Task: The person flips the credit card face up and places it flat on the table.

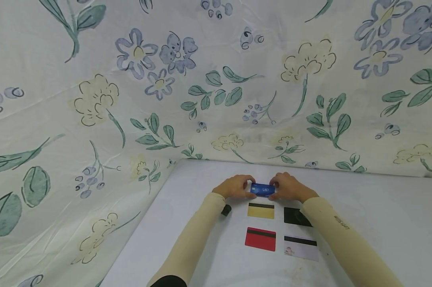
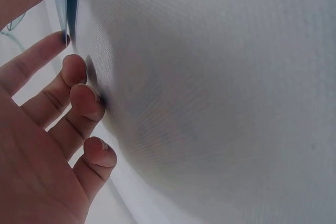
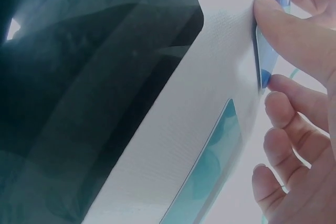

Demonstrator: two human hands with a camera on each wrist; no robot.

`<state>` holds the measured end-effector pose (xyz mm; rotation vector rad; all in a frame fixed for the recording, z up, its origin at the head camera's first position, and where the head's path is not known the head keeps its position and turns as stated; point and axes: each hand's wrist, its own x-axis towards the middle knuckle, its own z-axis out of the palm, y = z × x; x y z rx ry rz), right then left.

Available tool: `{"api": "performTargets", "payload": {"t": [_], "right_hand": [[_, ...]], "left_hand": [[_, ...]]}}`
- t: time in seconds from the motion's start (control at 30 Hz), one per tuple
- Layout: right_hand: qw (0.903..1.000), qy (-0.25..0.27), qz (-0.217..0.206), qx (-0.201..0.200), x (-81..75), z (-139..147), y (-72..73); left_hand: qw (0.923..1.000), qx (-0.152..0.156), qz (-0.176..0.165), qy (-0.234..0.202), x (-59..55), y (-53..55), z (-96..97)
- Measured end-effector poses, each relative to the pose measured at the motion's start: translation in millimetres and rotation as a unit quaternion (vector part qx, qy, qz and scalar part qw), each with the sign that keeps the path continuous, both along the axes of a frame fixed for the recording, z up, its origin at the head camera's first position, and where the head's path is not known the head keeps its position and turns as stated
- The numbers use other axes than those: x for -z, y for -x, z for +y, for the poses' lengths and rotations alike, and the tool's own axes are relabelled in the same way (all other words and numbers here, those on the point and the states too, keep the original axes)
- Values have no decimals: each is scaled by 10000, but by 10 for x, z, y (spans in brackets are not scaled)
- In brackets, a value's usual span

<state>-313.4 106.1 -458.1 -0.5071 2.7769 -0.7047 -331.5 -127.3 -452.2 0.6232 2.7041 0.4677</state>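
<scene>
A blue VIP card (image 1: 262,190) is held between both hands, its printed face toward the head camera. My left hand (image 1: 236,186) pinches its left end with thumb and index finger. In the left wrist view, only a blue sliver of the card (image 2: 72,3) shows, and the other fingers are loosely bent beside it. My right hand (image 1: 289,187) pinches the right end between thumb and index finger. From the right wrist, the card (image 3: 266,59) appears almost edge-on, close over the white surface. Just below it lies a gold card (image 1: 260,211) with a dark stripe.
A black card (image 1: 293,216) lies partly under the right sleeve in the head view. Nearer are a red card (image 1: 260,240) and a pale card (image 1: 302,250). A teal card (image 3: 205,171) shows beside the black one. Flowered cloth (image 1: 209,52) borders the white table (image 1: 399,215).
</scene>
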Motion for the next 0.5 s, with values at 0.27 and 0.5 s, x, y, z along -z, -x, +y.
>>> {"api": "performTargets", "payload": {"t": [0.27, 0.5], "right_hand": [[9999, -2, -117, 71, -16, -11, -5], [9999, 42, -143, 81, -22, -9, -15]], "left_hand": [[10000, -26, -40, -14, 7, 16, -1], [10000, -18, -42, -60, 7, 3, -6]]}}
